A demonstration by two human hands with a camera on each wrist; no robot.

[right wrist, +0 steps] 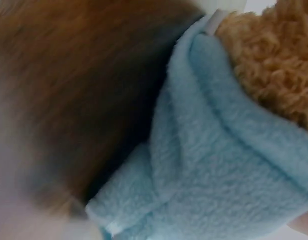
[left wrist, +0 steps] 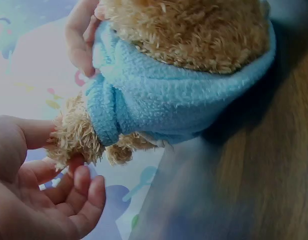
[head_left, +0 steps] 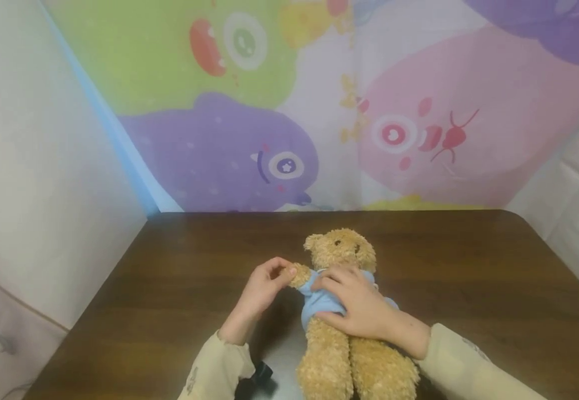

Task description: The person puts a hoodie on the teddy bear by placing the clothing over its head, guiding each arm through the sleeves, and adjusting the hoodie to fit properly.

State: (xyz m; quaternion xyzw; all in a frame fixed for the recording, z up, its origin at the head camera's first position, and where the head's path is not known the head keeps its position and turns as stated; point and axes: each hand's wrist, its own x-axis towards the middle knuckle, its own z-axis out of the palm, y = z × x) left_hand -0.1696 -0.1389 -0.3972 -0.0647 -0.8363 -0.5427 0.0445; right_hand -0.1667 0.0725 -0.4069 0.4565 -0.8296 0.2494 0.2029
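Observation:
A tan teddy bear (head_left: 325,353) in a pale blue top (head_left: 319,304) lies on its back, its head toward the far side of the table. At the bear's left-side paw (head_left: 300,274) my left hand (head_left: 264,286) pinches the fur between thumb and fingers. In the left wrist view, the paw (left wrist: 76,135) pokes out of a rolled blue cuff (left wrist: 101,110). Across the bear's chest lies my right hand (head_left: 362,305), fingers bent over the shoulder side and thumb near the top's hem. The right wrist view shows blue fabric (right wrist: 219,160) close up.
The dark wooden table (head_left: 184,278) reaches back to a cartoon-printed backdrop (head_left: 209,155). White panels stand at the left (head_left: 44,139) and right (head_left: 574,189). A small black object (head_left: 262,372) is beside my left sleeve (head_left: 219,364).

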